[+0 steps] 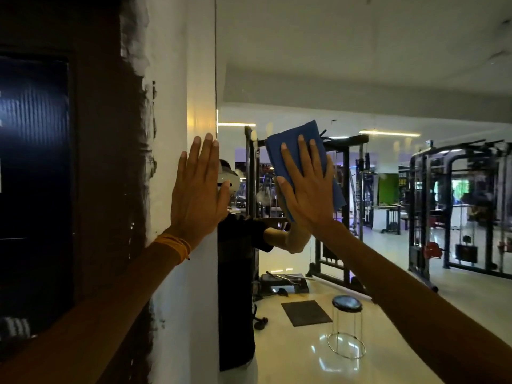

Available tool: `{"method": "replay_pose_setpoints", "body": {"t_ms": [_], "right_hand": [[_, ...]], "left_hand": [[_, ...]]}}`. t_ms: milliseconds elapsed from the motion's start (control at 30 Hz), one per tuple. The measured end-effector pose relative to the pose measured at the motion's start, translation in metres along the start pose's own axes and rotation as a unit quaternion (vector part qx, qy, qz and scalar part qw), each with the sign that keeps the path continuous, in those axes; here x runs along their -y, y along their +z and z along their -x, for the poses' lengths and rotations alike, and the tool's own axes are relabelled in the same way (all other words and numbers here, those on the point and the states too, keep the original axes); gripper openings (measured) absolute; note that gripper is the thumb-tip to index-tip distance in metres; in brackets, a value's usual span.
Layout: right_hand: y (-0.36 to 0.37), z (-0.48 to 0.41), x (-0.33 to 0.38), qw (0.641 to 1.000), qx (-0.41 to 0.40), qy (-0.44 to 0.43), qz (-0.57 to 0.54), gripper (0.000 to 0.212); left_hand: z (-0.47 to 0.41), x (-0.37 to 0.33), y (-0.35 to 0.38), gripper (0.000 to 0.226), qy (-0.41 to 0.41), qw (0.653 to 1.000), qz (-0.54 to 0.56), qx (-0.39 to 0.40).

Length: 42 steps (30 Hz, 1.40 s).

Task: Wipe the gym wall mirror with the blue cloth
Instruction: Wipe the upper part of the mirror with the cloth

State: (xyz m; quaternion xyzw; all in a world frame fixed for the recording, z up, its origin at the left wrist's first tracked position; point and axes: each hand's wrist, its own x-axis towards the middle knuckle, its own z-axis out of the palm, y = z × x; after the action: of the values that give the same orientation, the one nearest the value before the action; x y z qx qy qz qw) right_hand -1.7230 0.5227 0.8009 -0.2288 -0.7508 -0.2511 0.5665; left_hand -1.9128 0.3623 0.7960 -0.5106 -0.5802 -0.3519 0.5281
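The wall mirror (360,79) fills the right part of the view, its left edge running down at the white wall. A folded blue cloth (293,139) lies flat against the glass near that edge. My right hand (304,187) presses the cloth to the mirror with straight, spread fingers. My left hand (198,189) rests flat with straight fingers on the white wall, right at the mirror's left edge. An orange thread band circles my left wrist.
The white wall strip (177,106) and a dark painted wall with a dark poster (33,139) stand to the left. The mirror reflects a person, gym racks (457,206), a small round stool (347,303) and a floor mat (306,313).
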Motion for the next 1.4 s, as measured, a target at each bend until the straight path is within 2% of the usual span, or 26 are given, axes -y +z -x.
{"method": "replay_pose_setpoints", "body": {"t_ms": [100, 133, 233, 267, 367, 433, 467, 500, 567, 600, 633, 700, 767, 833, 867, 933, 1000, 1033, 1133, 1233, 1333, 1400], "right_hand": [[-0.009, -0.021, -0.023, 0.995, 0.005, -0.099, 0.001, 0.067], [-0.012, -0.035, -0.032, 0.995, -0.011, -0.094, -0.004, 0.068], [-0.012, -0.043, -0.021, 0.999, -0.046, 0.017, -0.009, 0.063], [-0.004, -0.025, -0.007, 0.999, -0.037, 0.007, -0.009, 0.061], [0.016, 0.052, 0.015, 0.984, 0.006, -0.176, -0.020, 0.056], [0.011, 0.041, -0.014, 0.961, 0.007, -0.275, 0.007, 0.055], [0.008, 0.018, -0.028, 0.963, -0.005, -0.269, 0.020, 0.056], [0.001, -0.007, -0.038, 0.976, -0.021, -0.218, 0.017, 0.057], [-0.011, -0.045, -0.047, 0.997, -0.050, -0.055, -0.022, 0.058], [-0.011, -0.044, -0.040, 0.998, -0.054, -0.016, -0.040, 0.059], [-0.004, -0.029, -0.029, 0.997, -0.056, -0.013, -0.050, 0.059], [0.015, 0.027, -0.010, 0.993, -0.014, -0.105, -0.045, 0.059], [0.021, 0.073, -0.012, 0.971, 0.022, -0.235, -0.024, 0.057], [0.016, 0.055, -0.032, 0.956, 0.005, -0.293, 0.003, 0.059], [0.013, 0.031, -0.039, 0.965, -0.006, -0.263, 0.006, 0.060], [0.002, -0.019, -0.046, 0.991, -0.035, -0.130, -0.005, 0.061], [0.003, -0.037, -0.035, 0.998, -0.052, -0.029, -0.018, 0.061], [0.008, -0.032, -0.029, 0.998, -0.062, -0.016, -0.021, 0.063], [0.011, -0.011, -0.027, 0.995, -0.073, -0.070, -0.018, 0.066], [0.000, -0.037, -0.029, 0.990, -0.098, -0.084, -0.053, 0.064], [0.005, -0.055, -0.017, 0.989, -0.115, -0.070, -0.052, 0.063], [0.007, -0.054, -0.013, 0.992, -0.114, -0.023, -0.051, 0.063]], "left_hand": [[0.001, 0.003, 0.005, 0.069, 0.008, 1.000, -0.028, -0.004], [0.001, 0.004, 0.007, 0.068, 0.010, 0.999, -0.034, -0.006], [0.003, 0.007, 0.011, 0.067, 0.008, 0.999, -0.046, -0.012], [0.004, 0.007, 0.012, 0.066, 0.009, 0.999, -0.047, -0.015], [0.011, 0.005, 0.012, 0.065, 0.016, 0.999, -0.023, -0.023], [0.017, 0.003, 0.012, 0.065, 0.014, 1.000, -0.009, -0.023], [0.018, 0.002, 0.011, 0.064, 0.011, 1.000, -0.010, -0.020], [0.019, 0.002, 0.011, 0.064, 0.009, 1.000, -0.013, -0.016], [0.018, 0.001, 0.010, 0.064, 0.006, 1.000, -0.021, -0.016], [0.017, 0.000, 0.010, 0.064, 0.003, 1.000, -0.021, -0.017], [0.017, 0.000, 0.010, 0.064, 0.001, 1.000, -0.020, -0.018], [0.018, 0.000, 0.009, 0.063, 0.000, 1.000, -0.016, -0.024], [0.017, 0.000, 0.009, 0.064, 0.002, 1.000, -0.006, -0.028], [0.018, -0.002, 0.009, 0.064, -0.001, 1.000, -0.001, -0.025], [0.018, -0.002, 0.009, 0.065, -0.005, 1.000, -0.002, -0.020], [0.018, -0.002, 0.009, 0.065, -0.012, 1.000, -0.010, -0.014], [0.018, -0.003, 0.008, 0.065, -0.011, 1.000, -0.016, -0.011], [0.019, -0.003, 0.007, 0.065, -0.008, 1.000, -0.017, -0.009], [0.018, -0.004, 0.004, 0.065, -0.003, 1.000, -0.013, -0.008], [0.009, -0.001, 0.003, 0.065, -0.001, 1.000, 0.002, -0.013], [-0.005, 0.001, 0.002, 0.065, -0.012, 0.999, 0.020, -0.022], [-0.010, 0.003, 0.002, 0.066, -0.012, 0.999, 0.021, -0.023]]}}
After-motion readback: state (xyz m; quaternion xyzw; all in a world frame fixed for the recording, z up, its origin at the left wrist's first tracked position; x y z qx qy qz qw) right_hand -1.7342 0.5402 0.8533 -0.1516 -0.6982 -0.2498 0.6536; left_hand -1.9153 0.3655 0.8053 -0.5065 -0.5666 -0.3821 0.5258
